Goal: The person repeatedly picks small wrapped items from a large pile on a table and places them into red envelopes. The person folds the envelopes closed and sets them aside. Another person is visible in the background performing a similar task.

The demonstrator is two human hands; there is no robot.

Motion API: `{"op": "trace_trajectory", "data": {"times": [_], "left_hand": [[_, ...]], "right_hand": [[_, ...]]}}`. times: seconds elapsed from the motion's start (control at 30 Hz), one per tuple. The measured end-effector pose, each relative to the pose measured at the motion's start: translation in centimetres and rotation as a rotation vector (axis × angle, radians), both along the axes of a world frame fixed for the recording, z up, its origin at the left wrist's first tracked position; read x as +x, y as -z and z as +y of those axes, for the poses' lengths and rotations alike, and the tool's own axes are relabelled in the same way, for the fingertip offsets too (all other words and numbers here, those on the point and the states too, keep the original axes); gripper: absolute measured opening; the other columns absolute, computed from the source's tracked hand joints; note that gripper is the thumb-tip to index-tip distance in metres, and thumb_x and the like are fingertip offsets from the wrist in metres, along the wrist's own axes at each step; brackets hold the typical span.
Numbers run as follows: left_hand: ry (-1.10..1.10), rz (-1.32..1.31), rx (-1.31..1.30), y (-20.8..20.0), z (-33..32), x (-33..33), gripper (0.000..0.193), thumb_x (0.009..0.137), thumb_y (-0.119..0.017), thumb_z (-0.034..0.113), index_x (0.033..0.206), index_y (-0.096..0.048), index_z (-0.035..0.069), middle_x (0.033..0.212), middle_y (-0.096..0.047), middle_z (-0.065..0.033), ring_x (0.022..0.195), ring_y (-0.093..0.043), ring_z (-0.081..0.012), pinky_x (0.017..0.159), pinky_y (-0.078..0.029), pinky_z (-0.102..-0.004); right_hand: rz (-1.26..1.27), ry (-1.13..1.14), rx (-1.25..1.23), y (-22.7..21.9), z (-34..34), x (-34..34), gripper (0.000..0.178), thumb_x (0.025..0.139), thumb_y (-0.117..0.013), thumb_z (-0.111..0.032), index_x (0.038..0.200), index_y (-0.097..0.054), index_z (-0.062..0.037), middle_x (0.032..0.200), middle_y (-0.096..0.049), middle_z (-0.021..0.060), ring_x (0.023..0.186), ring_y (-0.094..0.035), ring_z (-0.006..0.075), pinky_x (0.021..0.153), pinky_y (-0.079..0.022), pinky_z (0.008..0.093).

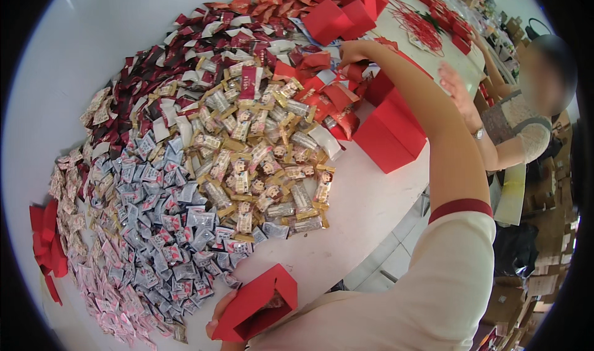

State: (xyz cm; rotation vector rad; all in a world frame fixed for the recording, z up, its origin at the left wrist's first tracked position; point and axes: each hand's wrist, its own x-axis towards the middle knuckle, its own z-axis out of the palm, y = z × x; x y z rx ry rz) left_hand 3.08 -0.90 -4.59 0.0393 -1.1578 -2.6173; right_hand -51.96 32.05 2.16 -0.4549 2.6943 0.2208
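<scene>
At the near edge of the table, my left hand is closed around the side of an open red paper box. Something small in a wrapper shows inside it. My right arm stretches far across the table. At its end my right hand has its fingers bent down at the red packets; what they grip, if anything, is hidden. Just left of these lie gold-and-clear wrapped bars and dark maroon packets. Small blue-grey packets are heaped nearer to my left hand.
Open red boxes stand under my right forearm, with more red boxes at the far side. Pink packets and folded red card lie at the left. Across the right side, a person works near red cords.
</scene>
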Motion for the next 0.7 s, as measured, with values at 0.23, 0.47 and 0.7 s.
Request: {"op": "trace_trajectory", "data": {"times": [0.23,0.47,0.7], "left_hand": [[0.156,-0.058,0.242,1.5,-1.4,1.5,0.072,0.076,-0.037,0.040,0.123,-0.033,-0.015,0.124,-0.038,-0.0335,0.116,-0.041,-0.0416,0.101,-0.029,-0.0490],[-0.196,0.190,-0.936,0.3,0.0,-0.1,0.097,0.059,-0.075,0.027,0.125,-0.006,0.010,0.124,-0.034,-0.0266,0.107,-0.047,-0.0349,0.090,-0.043,-0.0434],[-0.508,0.445,-1.171,-3.3,-3.3,0.4,0.093,0.069,-0.057,0.065,0.134,-0.010,0.019,0.129,-0.026,-0.0277,0.115,-0.036,-0.0434,0.096,-0.031,-0.0549]], "right_hand": [[0.032,-0.067,-0.158,0.4,0.8,-1.2,0.026,0.067,-0.059,-0.021,0.084,-0.065,-0.0020,0.084,-0.064,0.0145,0.076,-0.060,0.0234,0.067,-0.046,0.0364],[0.559,-0.164,-0.155,-12.2,-2.2,4.9,0.020,0.072,-0.060,-0.025,0.088,-0.064,-0.0128,0.089,-0.063,0.0069,0.082,-0.060,0.0258,0.071,-0.047,0.0377],[0.225,-0.384,-1.034,-21.8,-8.8,19.5,0.013,0.081,-0.059,-0.011,0.080,-0.060,0.0021,0.062,-0.059,0.0085,0.032,-0.042,0.0114,0.032,-0.033,0.0259]]}}
